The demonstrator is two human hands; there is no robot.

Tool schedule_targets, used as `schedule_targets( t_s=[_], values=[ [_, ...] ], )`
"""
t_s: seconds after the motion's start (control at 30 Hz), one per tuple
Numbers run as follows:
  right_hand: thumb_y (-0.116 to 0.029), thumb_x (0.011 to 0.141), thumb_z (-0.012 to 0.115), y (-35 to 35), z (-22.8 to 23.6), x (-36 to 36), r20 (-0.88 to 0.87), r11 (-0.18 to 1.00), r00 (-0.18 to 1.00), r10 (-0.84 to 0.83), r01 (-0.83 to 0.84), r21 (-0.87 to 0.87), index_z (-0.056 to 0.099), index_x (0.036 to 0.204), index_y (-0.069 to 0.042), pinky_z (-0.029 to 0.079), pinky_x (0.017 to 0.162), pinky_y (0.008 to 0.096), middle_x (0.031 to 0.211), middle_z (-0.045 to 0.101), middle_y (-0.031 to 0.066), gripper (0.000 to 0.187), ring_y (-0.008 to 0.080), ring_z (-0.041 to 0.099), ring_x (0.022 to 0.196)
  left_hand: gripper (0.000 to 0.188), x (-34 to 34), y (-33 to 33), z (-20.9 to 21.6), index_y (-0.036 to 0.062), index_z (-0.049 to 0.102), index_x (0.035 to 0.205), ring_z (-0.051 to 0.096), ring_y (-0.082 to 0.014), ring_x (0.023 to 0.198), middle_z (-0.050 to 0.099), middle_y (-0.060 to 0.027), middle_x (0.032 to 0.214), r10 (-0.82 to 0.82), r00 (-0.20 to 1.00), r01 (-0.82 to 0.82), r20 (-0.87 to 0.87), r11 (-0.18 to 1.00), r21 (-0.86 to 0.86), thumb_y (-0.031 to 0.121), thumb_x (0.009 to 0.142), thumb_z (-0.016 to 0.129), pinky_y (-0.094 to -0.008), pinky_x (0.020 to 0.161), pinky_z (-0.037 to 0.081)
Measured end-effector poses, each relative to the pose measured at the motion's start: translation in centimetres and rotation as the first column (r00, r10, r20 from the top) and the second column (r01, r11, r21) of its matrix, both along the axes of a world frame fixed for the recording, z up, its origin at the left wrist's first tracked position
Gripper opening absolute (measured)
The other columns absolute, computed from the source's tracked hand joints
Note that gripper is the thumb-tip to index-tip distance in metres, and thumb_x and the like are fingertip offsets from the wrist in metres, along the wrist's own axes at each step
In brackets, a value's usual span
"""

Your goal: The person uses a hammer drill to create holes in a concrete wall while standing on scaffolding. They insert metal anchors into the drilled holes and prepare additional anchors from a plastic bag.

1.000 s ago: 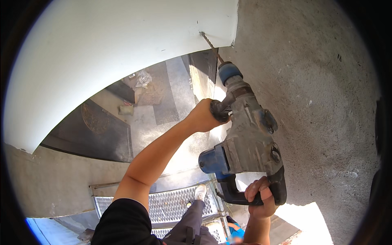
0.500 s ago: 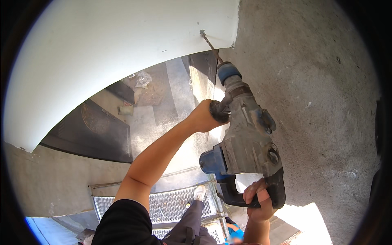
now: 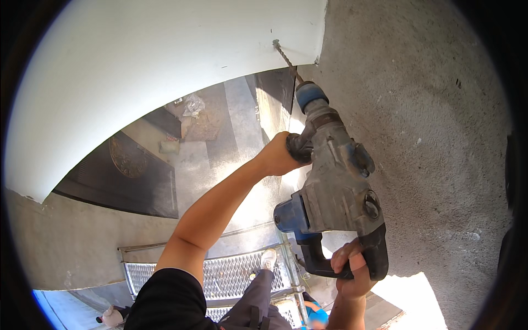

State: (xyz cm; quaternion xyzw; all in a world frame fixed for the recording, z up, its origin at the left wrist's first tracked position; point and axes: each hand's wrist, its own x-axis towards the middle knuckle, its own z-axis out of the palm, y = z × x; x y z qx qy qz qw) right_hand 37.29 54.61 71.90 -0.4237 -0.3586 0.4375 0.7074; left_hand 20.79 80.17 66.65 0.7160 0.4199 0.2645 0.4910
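Note:
A large grey and blue rotary hammer drill (image 3: 335,179) fills the middle right of the view, angled up and to the left. Its long twisted drill bit (image 3: 285,59) meets the white panel (image 3: 181,49), and the tip sits in a small chipped hole there. My left hand (image 3: 278,155) is closed around the black side handle (image 3: 298,148) behind the blue chuck. Lower down, my right hand (image 3: 352,269) wraps the black rear handle (image 3: 322,264); I cannot make out the trigger under it.
Rough grey concrete wall (image 3: 434,154) rises close on the right. Below is a perforated metal scaffold platform (image 3: 231,275) with my shoe (image 3: 268,258) on it. Far beneath lie a dark patterned panel (image 3: 124,170) and crumpled plastic (image 3: 192,105). Another person's hand (image 3: 113,316) shows at lower left.
The drill and both hands have shifted very slightly right in the picture, along with the panel's hole. The bit stays at that hole. Another person's hand has come into view at lower left.

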Motion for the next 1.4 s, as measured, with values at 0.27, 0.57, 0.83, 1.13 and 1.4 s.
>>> schedule_targets(
  t_s=[0.27,0.57,0.83,1.13,1.4],
  values=[
    [-0.006,0.091,0.055,0.2,0.0,0.3,0.034,1.0,0.999,0.019,-0.02,0.022,0.051,0.083,0.0,0.042,0.046,0.0297,0.065,0.052,0.0122,0.011,0.016,0.047,0.047,0.047,0.0,-0.3,1.1,-0.006,0.065,0.106,0.068,-0.0183,0.088,0.072,-0.0144,0.098,0.014,1.0,-0.014,-0.024,1.0,-0.005,0.023,0.075,0.087,-0.0317,0.083,0.054],
    [-0.007,0.091,0.055,0.2,0.1,0.1,0.03,1.0,0.999,0.01,-0.011,0.028,0.051,0.084,0.0,0.042,0.046,0.0297,0.065,0.052,0.0115,0.01,0.0155,0.046,0.047,0.047,0.1,0.3,0.0,-0.006,0.065,0.105,0.068,-0.0179,0.088,0.072,-0.014,0.097,-0.025,1.0,0.025,0.013,1.0,0.004,0.022,0.075,0.087,-0.0315,0.082,0.054],
    [-0.008,0.09,0.057,0.2,0.0,0.1,0.006,1.0,1.0,0.004,-0.004,0.014,0.051,0.083,0.0,0.041,0.046,0.0295,0.064,0.052,0.0114,0.013,0.0156,0.047,0.047,0.046,0.0,-0.5,1.6,-0.0056,0.066,0.107,0.068,-0.017,0.087,0.072,-0.0131,0.098,0.044,0.998,-0.044,-0.045,0.999,-0.002,0.021,0.076,0.087,-0.0311,0.082,0.054],
    [-0.01,0.091,0.058,0.2,0.1,0.2,0.014,1.0,1.0,0.008,-0.008,0.009,0.05,0.081,0.0,0.042,0.046,0.0304,0.063,0.052,0.0116,0.016,0.0159,0.046,0.047,0.042,0.2,-0.9,2.2,-0.005,0.067,0.104,0.068,-0.0166,0.086,0.073,-0.0125,0.097,0.061,0.997,-0.06,-0.054,0.998,0.021,0.02,0.076,0.087,-0.0313,0.081,0.054],
    [-0.009,0.09,0.057,0.2,0.0,0.1,0.027,1.0,1.0,-0.01,0.01,0.003,0.05,0.079,0.0,0.041,0.046,0.03,0.062,0.051,0.0113,0.016,0.0159,0.046,0.046,0.04,0.1,-0.5,1.2,-0.004,0.068,0.1,0.069,-0.0179,0.085,0.072,-0.0119,0.093,0.04,0.999,-0.04,0.001,0.999,-0.007,0.021,0.075,0.087,-0.0322,0.08,0.054]
  ],
)
